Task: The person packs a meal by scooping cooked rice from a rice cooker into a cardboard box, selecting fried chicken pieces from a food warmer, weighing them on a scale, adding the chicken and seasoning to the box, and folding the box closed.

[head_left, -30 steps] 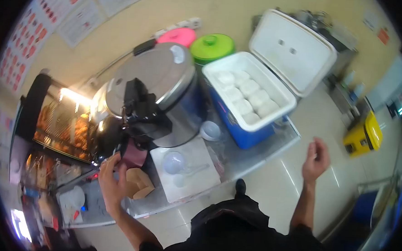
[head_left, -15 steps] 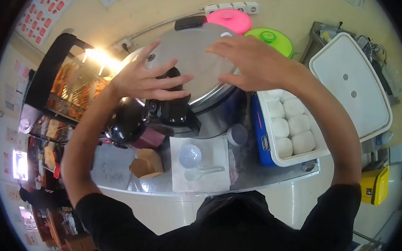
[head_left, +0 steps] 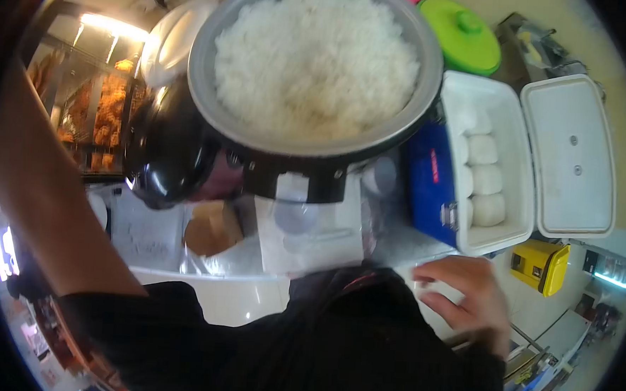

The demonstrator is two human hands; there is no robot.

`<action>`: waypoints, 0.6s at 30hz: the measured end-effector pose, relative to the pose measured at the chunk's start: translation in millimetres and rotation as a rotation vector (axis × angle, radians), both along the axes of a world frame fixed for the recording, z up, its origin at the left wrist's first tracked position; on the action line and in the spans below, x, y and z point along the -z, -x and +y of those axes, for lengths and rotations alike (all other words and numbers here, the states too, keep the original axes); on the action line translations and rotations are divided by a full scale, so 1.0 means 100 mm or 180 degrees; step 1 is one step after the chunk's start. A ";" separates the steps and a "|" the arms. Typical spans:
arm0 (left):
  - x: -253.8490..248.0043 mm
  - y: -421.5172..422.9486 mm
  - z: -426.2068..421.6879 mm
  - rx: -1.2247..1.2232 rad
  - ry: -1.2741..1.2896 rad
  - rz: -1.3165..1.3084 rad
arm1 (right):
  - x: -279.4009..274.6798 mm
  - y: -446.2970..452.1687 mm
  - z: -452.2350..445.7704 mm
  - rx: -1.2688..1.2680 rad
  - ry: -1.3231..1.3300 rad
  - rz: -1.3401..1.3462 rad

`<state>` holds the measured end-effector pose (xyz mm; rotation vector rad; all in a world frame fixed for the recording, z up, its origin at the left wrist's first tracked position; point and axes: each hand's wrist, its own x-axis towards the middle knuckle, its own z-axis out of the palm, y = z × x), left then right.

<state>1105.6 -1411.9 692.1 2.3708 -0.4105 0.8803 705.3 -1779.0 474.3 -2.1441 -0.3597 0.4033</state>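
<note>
Metal counter (head_left: 395, 246) bears rice pot (head_left: 202, 83) beyond right fingers (head_left: 445, 268).

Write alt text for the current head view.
Heaped white cooked rice fills a large round pot with a grey metal rim. The person's right grip, seemingly empty, shows below an open blue-and-white rectangular cooler holding rounded white packs; the left is out of sight.

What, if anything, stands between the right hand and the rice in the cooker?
Nothing visible covers the rice, but the rice cooker's near rim rises between it and the right hand. The open blue cooler stands beside that path.
</note>
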 end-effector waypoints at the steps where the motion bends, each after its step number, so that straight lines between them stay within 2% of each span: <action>1: 0.23 0.35 0.01 0.0092 0.0225 -0.0100 | 0.39 0.06 0.09 -0.0017 -0.0234 0.0349; 3: 0.76 1.13 0.05 0.0328 0.0628 -0.0119 | 1.32 0.02 0.30 0.0093 -0.0640 0.0625; 4: 1.06 1.51 0.10 0.0453 0.0855 -0.0031 | 1.57 -0.08 0.50 0.0208 -0.0270 0.0815; 6: 1.74 2.30 0.05 0.0625 0.1297 0.0295 | 2.53 -0.03 0.79 0.0073 0.0507 -0.0327; 8: 2.45 2.91 -0.19 0.0757 0.1773 0.0685 | 2.79 0.00 1.00 -0.0508 0.1180 0.0068; 9: 2.77 3.13 -0.35 0.0816 0.2057 0.0723 | 2.84 0.01 1.08 -0.0493 0.1296 -0.0107; 10: 3.07 3.26 -0.52 0.0892 0.2394 0.0534 | 2.86 0.05 1.15 -0.0461 0.1424 -0.0271; 11: 3.26 3.29 -0.68 0.1009 0.2692 -0.0274 | 2.89 0.11 1.15 -0.0419 0.1565 -0.0430; 13: 3.07 3.32 -0.85 0.1050 0.2437 -0.1418 | 3.00 0.26 1.09 -0.0149 0.1551 -0.0431; 15: 2.72 3.23 -0.78 0.0919 0.1450 -0.1885 | 3.13 0.37 1.08 0.0071 0.1394 -0.0736; 17: 2.37 3.00 -0.51 0.0583 -0.0077 -0.1579 | 3.17 0.50 0.96 0.0111 0.1376 -0.1121; 18: 2.17 2.75 -0.51 0.0782 -0.0998 -0.1385 | 3.18 0.55 0.94 0.0055 0.1444 -0.1215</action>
